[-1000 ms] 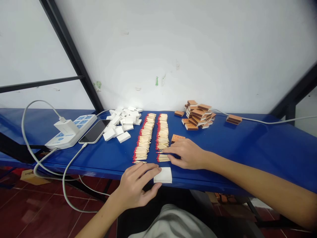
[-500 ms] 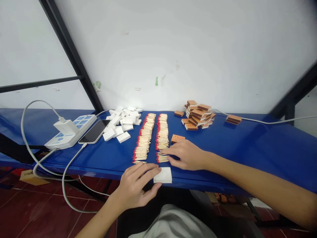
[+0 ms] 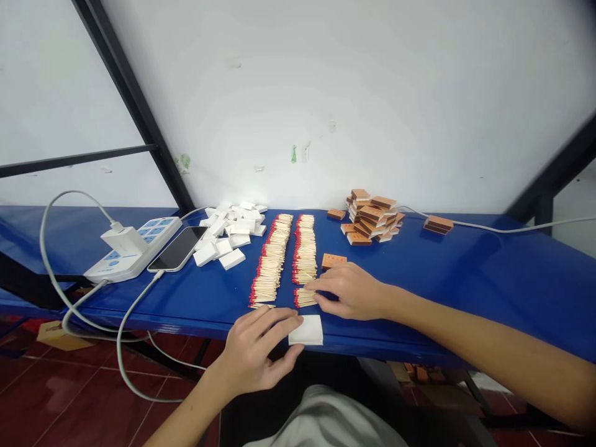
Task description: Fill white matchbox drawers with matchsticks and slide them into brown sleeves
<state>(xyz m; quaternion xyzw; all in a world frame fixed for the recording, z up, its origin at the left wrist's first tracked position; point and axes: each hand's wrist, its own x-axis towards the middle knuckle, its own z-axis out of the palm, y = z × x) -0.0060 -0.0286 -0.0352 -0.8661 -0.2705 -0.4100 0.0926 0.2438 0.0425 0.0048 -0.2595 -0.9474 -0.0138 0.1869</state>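
Note:
Near the table's front edge lies a white matchbox tray (image 3: 306,330). My left hand (image 3: 261,347) grips its left end, with fingers at the far corner and thumb at the near one. My right hand (image 3: 351,290) has its index finger and thumb closed around the stick ends of a small bunch of matches (image 3: 302,298), which rests on the table. A narrow gap divides this bunch from the right row of matches (image 3: 305,248). Beside it runs the left row of matches (image 3: 272,261), red heads to the left. An orange matchbox (image 3: 333,261) lies just beyond my right hand.
White trays (image 3: 233,226) are heaped at back left, beside a phone (image 3: 177,249) and a power strip (image 3: 139,248) with cables. Orange matchboxes (image 3: 372,217) are piled at back right. More matchboxes (image 3: 438,225) lie farther right on the blue table (image 3: 470,273).
My right index finger has shifted slightly right and nearer, and the gap between the small bunch and its row shows more plainly. My left hand and the tray stay put.

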